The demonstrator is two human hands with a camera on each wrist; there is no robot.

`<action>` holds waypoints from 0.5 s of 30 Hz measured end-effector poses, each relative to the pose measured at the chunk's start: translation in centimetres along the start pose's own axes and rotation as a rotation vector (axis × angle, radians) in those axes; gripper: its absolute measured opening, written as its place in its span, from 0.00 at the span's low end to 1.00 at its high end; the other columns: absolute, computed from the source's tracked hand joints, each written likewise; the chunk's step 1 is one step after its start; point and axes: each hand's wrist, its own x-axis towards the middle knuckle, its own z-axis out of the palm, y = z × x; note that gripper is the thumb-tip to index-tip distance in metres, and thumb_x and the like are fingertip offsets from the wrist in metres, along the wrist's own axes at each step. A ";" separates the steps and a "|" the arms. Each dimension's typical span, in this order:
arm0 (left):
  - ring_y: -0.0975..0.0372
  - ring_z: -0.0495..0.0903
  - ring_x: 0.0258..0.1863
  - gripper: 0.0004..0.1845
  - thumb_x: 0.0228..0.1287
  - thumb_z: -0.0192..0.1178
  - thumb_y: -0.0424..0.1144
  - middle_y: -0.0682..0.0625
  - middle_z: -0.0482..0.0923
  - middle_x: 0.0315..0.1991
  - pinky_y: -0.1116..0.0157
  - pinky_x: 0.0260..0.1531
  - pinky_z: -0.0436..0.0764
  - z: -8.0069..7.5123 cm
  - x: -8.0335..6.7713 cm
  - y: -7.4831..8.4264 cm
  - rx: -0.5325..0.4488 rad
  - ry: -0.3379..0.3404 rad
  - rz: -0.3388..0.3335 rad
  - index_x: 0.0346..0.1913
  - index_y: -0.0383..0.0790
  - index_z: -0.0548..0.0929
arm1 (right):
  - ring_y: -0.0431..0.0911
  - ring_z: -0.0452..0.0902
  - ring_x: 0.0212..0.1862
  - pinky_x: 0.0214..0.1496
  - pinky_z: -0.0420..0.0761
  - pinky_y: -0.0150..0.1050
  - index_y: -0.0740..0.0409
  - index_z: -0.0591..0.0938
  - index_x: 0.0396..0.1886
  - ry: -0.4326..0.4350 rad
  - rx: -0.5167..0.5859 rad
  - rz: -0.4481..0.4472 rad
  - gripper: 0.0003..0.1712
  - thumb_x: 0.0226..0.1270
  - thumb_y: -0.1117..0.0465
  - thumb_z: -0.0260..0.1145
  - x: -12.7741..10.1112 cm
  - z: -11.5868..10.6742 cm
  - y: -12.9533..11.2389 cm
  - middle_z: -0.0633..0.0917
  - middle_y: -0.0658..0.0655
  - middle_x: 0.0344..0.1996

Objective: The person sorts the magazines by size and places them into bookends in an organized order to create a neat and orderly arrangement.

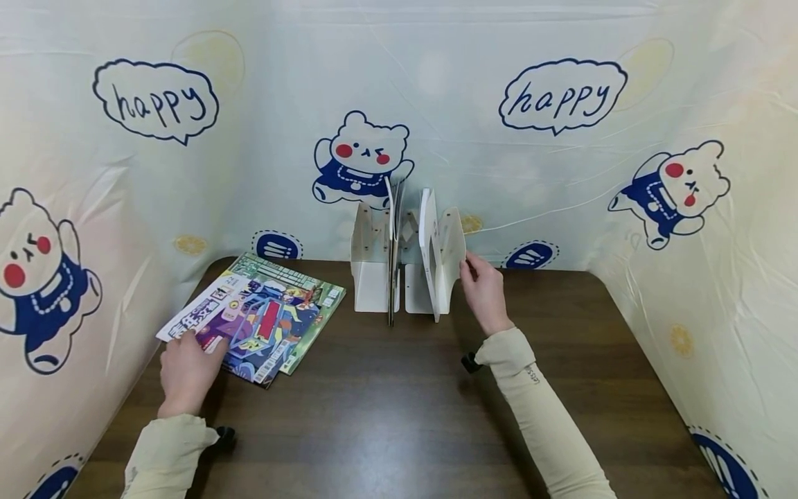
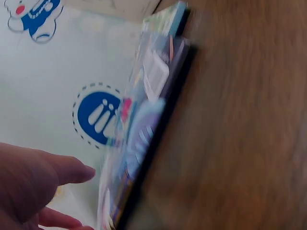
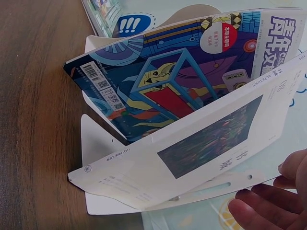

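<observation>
A stack of colourful magazines [image 1: 264, 315] lies flat at the table's left. My left hand [image 1: 187, 367] rests on its near corner, and in the blurred left wrist view its fingers [image 2: 57, 175] reach straight toward the stack's edge [image 2: 148, 120]. A white bookend rack [image 1: 373, 267] stands at the centre back. It holds an upright colourful magazine [image 3: 182, 81] and a white book [image 3: 201, 153]. My right hand [image 1: 469, 269] is at the outer edge of the rack's right plate [image 1: 453, 246]. Its thumb and fingers [image 3: 268, 208] are relaxed beside that plate.
The brown table [image 1: 399, 402] is walled in on three sides by a pale cloth [image 1: 686, 277] printed with bears and "happy" bubbles. Bare wood lies in front of the rack and to the right.
</observation>
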 end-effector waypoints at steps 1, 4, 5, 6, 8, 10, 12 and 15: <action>0.24 0.62 0.58 0.40 0.72 0.59 0.47 0.13 0.61 0.59 0.28 0.57 0.67 -0.1 0.1 -0.3 0.014 -0.023 -0.018 0.65 0.10 0.62 | 0.56 0.84 0.38 0.37 0.85 0.49 0.67 0.84 0.61 0.001 0.000 -0.002 0.17 0.78 0.68 0.62 0.0 0.0 0.0 0.89 0.67 0.44; 0.23 0.59 0.59 0.44 0.72 0.59 0.49 0.11 0.57 0.60 0.27 0.59 0.65 -0.2 0.5 -1.1 0.046 -0.069 -0.058 0.65 0.07 0.58 | 0.56 0.84 0.38 0.37 0.84 0.48 0.67 0.84 0.61 0.004 -0.006 -0.003 0.17 0.77 0.68 0.63 0.0 0.0 -0.1 0.89 0.67 0.44; 0.23 0.58 0.59 0.44 0.72 0.58 0.50 0.11 0.56 0.60 0.27 0.60 0.64 -0.2 0.6 -1.3 0.054 -0.078 -0.064 0.65 0.06 0.58 | 0.56 0.84 0.37 0.36 0.84 0.48 0.67 0.84 0.61 0.004 -0.005 -0.003 0.17 0.77 0.68 0.63 0.0 0.0 -0.1 0.89 0.67 0.44; 0.22 0.58 0.59 0.45 0.73 0.59 0.50 0.10 0.56 0.59 0.27 0.60 0.63 -0.2 0.7 -1.6 0.057 -0.079 -0.062 0.64 0.05 0.58 | 0.56 0.84 0.37 0.36 0.84 0.48 0.67 0.84 0.61 0.004 -0.005 -0.002 0.17 0.77 0.68 0.63 0.0 0.0 -0.1 0.89 0.67 0.44; 0.22 0.58 0.58 0.45 0.73 0.59 0.50 0.09 0.57 0.57 0.30 0.61 0.63 -0.2 1.0 -2.0 0.063 -0.072 -0.036 0.61 0.02 0.60 | 0.55 0.84 0.37 0.36 0.84 0.48 0.67 0.84 0.61 0.003 -0.003 0.000 0.17 0.77 0.68 0.63 0.0 0.0 -0.1 0.89 0.67 0.45; 0.23 0.59 0.56 0.45 0.73 0.59 0.50 0.09 0.58 0.55 0.31 0.61 0.62 -0.4 1.3 -2.5 0.059 -0.072 -0.017 0.60 0.02 0.60 | 0.55 0.84 0.37 0.36 0.84 0.47 0.66 0.84 0.61 0.001 -0.001 0.002 0.17 0.77 0.68 0.63 0.1 0.0 -0.1 0.89 0.67 0.45; 0.24 0.59 0.55 0.47 0.73 0.59 0.52 0.09 0.59 0.54 0.32 0.61 0.62 -0.7 1.8 -2.9 0.050 -0.083 -0.017 0.60 0.01 0.60 | 0.55 0.84 0.37 0.36 0.84 0.47 0.66 0.84 0.61 0.000 -0.001 0.002 0.17 0.78 0.68 0.62 0.1 0.0 -0.1 0.89 0.67 0.45; 0.25 0.60 0.54 0.51 0.73 0.57 0.57 0.10 0.57 0.55 0.31 0.59 0.66 -1.2 2.4 -3.4 0.018 -0.123 -0.054 0.63 0.02 0.57 | 0.55 0.83 0.37 0.36 0.83 0.47 0.66 0.84 0.62 -0.001 -0.005 0.002 0.17 0.78 0.67 0.62 0.0 0.0 -0.1 0.89 0.66 0.44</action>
